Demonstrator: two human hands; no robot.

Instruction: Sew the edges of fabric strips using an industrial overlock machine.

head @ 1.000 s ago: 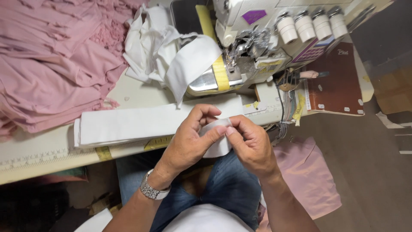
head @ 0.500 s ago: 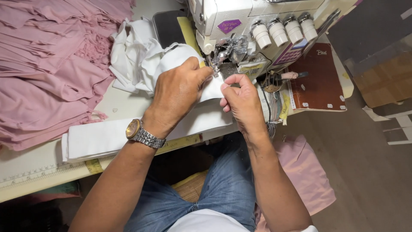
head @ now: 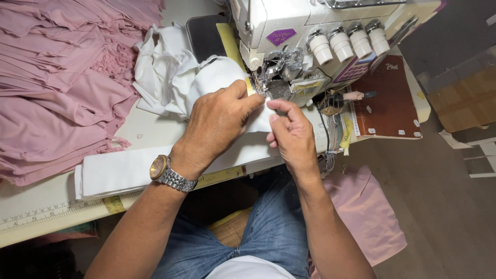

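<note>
Tabletop (head: 155, 132): pale surface with a ruler strip along its near edge, carrying everything within arm's reach.

Pink fabric pile (head: 57, 77): lay well to the left of the left hand, stacked in folds, apparently kept clear of the stitching area.

Overlock sewing machine (head: 310, 36): stood directly beyond both hands, white body, four tension knobs across its front. Presser foot and needle area (head: 276, 77) sat just past the fingertips.

White fabric strip (head: 134, 173): ran from under the left forearm up to the machine, flat on the tabletop, so it could feed straight. More bunched white cloth (head: 170, 77) lay just beyond the left hand.

Left hand (head: 217, 124): palm down, pressing the strip flat, thumb and forefinger pinched on its edge at the foot. Metal wristwatch (head: 165, 173) on that wrist.

Right hand (head: 292, 137): fingers curled, forefinger and thumb gripping the strip's end beside the left fingertips, seemingly aligning the edge with the foot.

Brown notebook (head: 387, 103): right of the right hand, beyond the working area.
</note>
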